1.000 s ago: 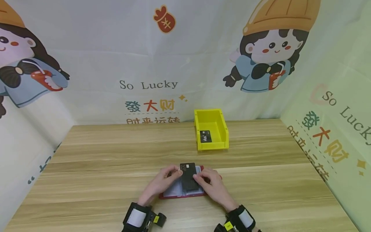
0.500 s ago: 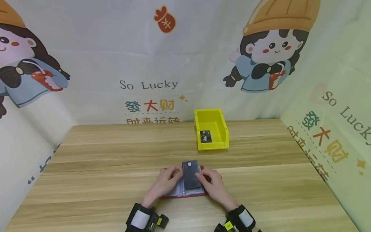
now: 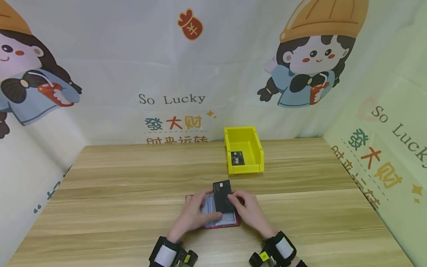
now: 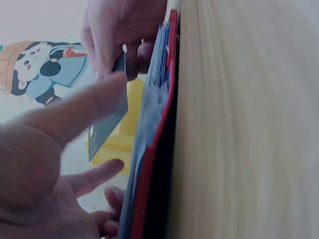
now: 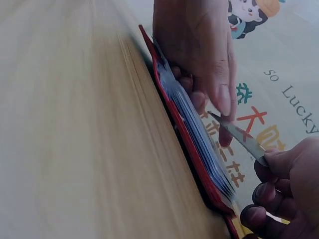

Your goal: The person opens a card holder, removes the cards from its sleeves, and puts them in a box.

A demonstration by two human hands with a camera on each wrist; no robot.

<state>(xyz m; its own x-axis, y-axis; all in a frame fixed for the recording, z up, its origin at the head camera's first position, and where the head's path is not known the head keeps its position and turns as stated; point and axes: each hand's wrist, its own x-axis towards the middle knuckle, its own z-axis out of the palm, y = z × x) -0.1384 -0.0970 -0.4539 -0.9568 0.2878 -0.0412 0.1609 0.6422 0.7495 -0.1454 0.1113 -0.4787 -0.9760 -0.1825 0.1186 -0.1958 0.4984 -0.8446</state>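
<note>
Right hand [image 3: 249, 208] pinches the black VIP card [image 3: 221, 197], tilted just above the open red card holder [image 3: 228, 220]. Left hand [image 3: 194, 214] at the holder's left side, thumb and forefinger spread wide. Yellow bin [image 3: 246, 169] beyond the holder, second black Vip card [image 3: 238, 158] inside it.

Black card [image 3: 221, 196], red-covered booklet [image 3: 225, 220], yellow bin [image 3: 246, 169], wood-grained table [image 3: 126, 185]

The left hand [image 3: 192, 213] and the black rectangular VIP card [image 3: 221, 196] hide part of the red-covered booklet of clear plastic sleeves [image 3: 227, 219]; the right-wrist view's edge cuts off the right hand [image 5: 299, 179]
</note>
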